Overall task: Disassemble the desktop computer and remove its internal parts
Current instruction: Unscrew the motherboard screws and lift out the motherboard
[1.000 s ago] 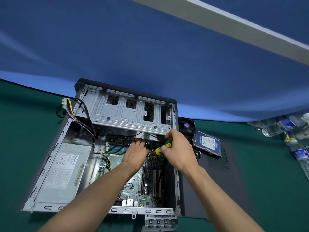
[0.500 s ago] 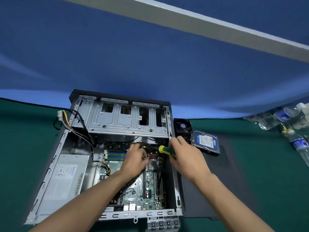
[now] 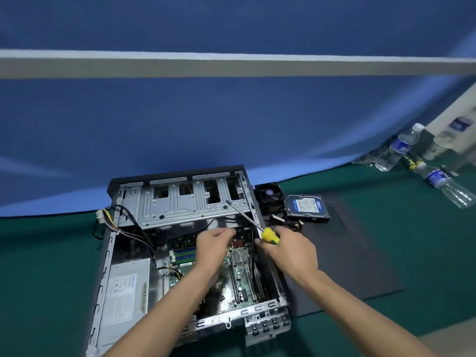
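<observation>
the case (image 3: 195, 328) lies open on the green counter (image 3: 46, 266), its rear bracket edge nearest the camera. inside at the left sits the grey psu (image 3: 123, 292); to its right the green board (image 3: 239, 276) with dark slots and a small silver heatsink (image 3: 239, 255). both forearms reach in from the near edge. the left hand (image 3: 213, 247) hovers over the middle of the board with its fingers (image 3: 226, 232) curled down toward the far end of it — what they touch or hold, if anything, cannot be told. the right hand (image 3: 288, 249) is over the case's right wall, its fingers clenched round the yellow-and-green handle of a screwdriver (image 3: 269, 237), whose metal shaft slants up and left so the tip lies over the drive cage (image 3: 190, 202). blue and green ram slots (image 3: 184, 253) lie left of the left hand. a bundle of wires (image 3: 128, 234) runs from the psu area over the case's left wall to a white plug (image 3: 101, 216) just outside it. right of the case, a dark side panel (image 3: 355, 258) lies flat on the counter; at its far end rest a black fan (image 3: 269, 193) and a hard drive (image 3: 307, 206), side by side — some small dark parts near them are too blurred to name. further right, clear bottles (image 3: 398, 149) lie by the blue backdrop (image 3: 231, 124)
</observation>
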Motion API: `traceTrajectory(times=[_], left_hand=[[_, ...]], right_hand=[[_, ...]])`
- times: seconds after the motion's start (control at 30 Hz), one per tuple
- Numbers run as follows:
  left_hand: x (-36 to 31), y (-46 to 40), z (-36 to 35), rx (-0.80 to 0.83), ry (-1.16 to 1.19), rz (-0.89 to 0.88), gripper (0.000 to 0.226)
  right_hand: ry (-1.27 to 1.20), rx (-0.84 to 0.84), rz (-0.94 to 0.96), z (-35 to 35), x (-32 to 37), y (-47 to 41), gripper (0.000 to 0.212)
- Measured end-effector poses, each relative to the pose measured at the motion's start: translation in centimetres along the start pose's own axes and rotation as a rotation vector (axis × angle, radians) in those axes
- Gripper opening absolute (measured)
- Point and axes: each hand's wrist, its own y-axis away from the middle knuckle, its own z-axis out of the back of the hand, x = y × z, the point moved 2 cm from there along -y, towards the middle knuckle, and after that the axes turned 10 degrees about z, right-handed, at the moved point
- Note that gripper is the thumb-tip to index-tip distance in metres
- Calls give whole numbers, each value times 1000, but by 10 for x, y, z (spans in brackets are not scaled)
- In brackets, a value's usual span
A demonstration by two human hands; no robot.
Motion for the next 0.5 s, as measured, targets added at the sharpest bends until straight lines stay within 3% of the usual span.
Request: traceTrajectory(times=[0.33,0.5], left_hand=[[-34,43,-37,90,-77,-11,13],[-35,61,-68,97,7,25,21]], right_hand=[[-620,-81,260,26,-15,1,11],[-749,-100,283,26,-38,1,10]])
